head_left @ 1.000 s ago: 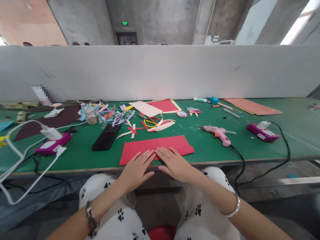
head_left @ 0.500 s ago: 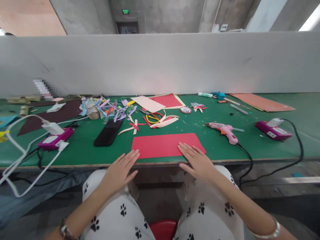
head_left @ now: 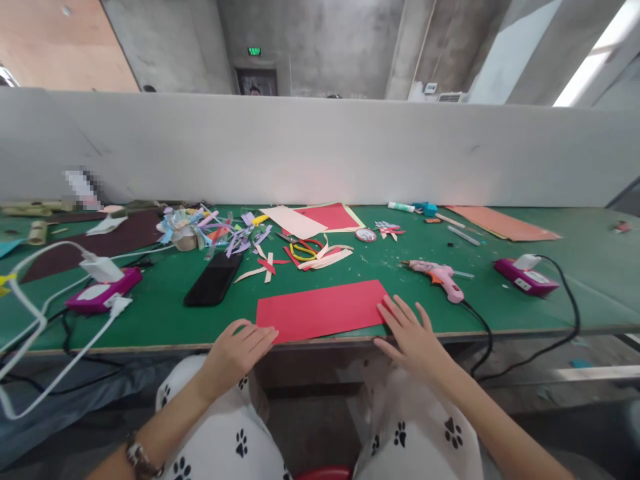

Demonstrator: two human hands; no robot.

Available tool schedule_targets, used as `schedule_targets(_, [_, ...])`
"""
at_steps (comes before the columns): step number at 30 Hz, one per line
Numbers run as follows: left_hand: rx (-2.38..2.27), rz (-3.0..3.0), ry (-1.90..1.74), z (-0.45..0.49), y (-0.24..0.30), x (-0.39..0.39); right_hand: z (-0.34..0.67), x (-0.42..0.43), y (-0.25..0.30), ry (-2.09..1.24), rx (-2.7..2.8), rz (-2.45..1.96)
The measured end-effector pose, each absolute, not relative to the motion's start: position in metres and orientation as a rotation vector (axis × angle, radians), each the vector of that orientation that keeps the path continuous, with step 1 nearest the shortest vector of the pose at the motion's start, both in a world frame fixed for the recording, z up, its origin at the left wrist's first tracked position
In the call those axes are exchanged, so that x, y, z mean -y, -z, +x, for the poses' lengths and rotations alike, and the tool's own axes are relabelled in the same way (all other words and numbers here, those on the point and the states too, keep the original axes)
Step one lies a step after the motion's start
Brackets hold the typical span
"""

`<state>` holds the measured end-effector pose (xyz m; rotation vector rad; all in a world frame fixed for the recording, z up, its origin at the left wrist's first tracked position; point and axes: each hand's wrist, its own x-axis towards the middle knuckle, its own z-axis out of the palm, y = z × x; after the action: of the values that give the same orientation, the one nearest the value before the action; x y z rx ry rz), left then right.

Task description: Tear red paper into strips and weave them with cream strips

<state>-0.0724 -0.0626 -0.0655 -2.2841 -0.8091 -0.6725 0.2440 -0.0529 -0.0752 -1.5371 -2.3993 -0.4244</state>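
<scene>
A folded red paper sheet (head_left: 323, 310) lies flat at the near edge of the green table (head_left: 165, 320). My left hand (head_left: 235, 350) rests at the table edge, its fingertips touching the sheet's near left corner, fingers loosely curled and holding nothing. At the sheet's right end my right hand (head_left: 413, 333) is open, fingers spread, with the fingertips on the paper's right edge.
A black phone (head_left: 213, 279) lies left of the sheet, with paper scraps and scissors (head_left: 300, 250) behind it. A pink glue gun (head_left: 437, 277) sits to the right, its black cord hanging off the edge. Purple power strips (head_left: 103, 293) (head_left: 525, 278) flank the area. A grey partition stands behind.
Both hands slid apart from the sheet's middle to its two ends, smoothing it. The sheet now lies flat as a neat rectangle. The camera view shifted slightly.
</scene>
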Motion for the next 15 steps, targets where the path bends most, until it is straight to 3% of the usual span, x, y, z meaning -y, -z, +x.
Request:
schedule_targets(5, [0.712,-2.29,0.741,-0.055,0.039,0.055,0.182,0.052,0.051,0.356,2.425,-1.13])
schedule_targets(15, [0.627,-2.26,0.795,-0.045,0.013,0.043,0.129,0.02,0.026,0.726,2.274,-0.605])
